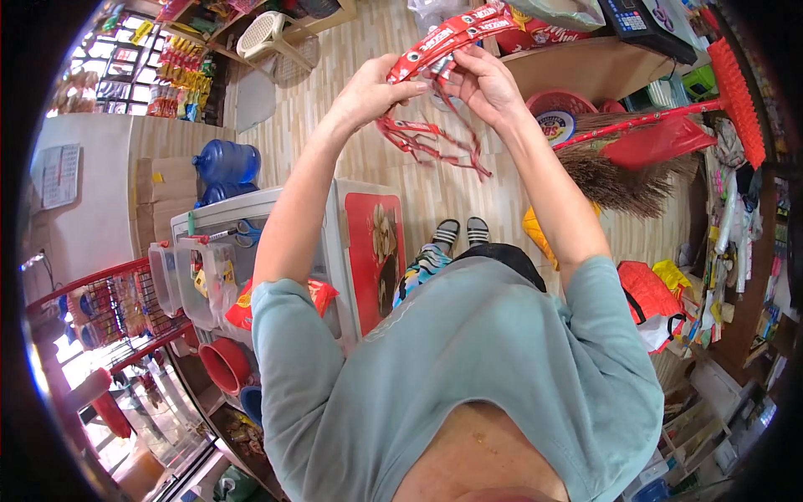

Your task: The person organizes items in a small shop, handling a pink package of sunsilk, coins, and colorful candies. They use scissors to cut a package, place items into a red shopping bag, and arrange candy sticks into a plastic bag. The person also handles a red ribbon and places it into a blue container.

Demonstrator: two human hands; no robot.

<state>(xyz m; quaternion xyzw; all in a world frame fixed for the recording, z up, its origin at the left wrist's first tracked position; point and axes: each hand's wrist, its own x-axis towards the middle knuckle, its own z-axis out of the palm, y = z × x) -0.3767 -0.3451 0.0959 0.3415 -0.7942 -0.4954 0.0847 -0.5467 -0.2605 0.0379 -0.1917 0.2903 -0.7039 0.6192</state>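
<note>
A folded bundle of red Nescafé sachet strips (433, 47) is held up in front of me at the top of the view. My left hand (375, 91) grips its lower left end, thumb on top. The fingers of my right hand (486, 78) pinch the bundle's underside near the middle, beside a silvery patch. Thin, twisted red strips (433, 135) dangle below between my hands, slightly blurred. The far end of the bundle rises to the right, close to a counter.
A chest freezer (335, 251) bearing plastic containers stands at my left, with blue water jugs (227, 162) beyond. On the right are a stick broom (618, 179), a red push broom (737, 103) and a red bag (649, 295). A plastic stool (266, 37) stands ahead, left of a wooden counter (583, 66).
</note>
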